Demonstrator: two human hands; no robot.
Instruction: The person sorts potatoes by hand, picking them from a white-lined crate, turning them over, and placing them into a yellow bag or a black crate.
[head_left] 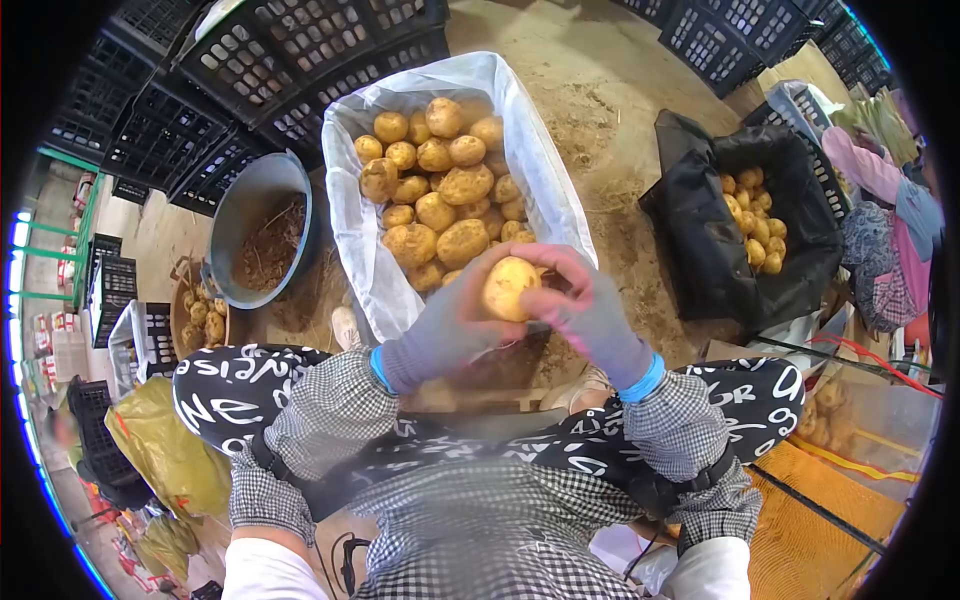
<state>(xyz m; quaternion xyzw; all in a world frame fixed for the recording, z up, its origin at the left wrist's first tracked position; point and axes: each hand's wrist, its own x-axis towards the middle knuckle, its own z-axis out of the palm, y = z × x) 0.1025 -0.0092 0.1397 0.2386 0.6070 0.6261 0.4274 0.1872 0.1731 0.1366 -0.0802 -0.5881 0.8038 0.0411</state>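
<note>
A pale yellow potato [511,289] is held up between my two gloved hands, over the near edge of a crate lined with white cloth [552,165]. My left hand [450,325] curls around the potato's left side, thumb below it. From the right, my right hand [590,305] closes on it with thumb and fingertips. Both gloves are grey with pinkish fingers. Many soil-marked potatoes [436,212] fill the lined crate just beyond my hands. The potato's underside is hidden from view.
Left of the crate stands a grey-blue tub [220,250] with soil inside, beside a basket of potatoes [205,322]. A black-lined crate [690,240] holding potatoes is at right. Stacked black crates [300,50] rise behind. Another person [890,210] sits at far right.
</note>
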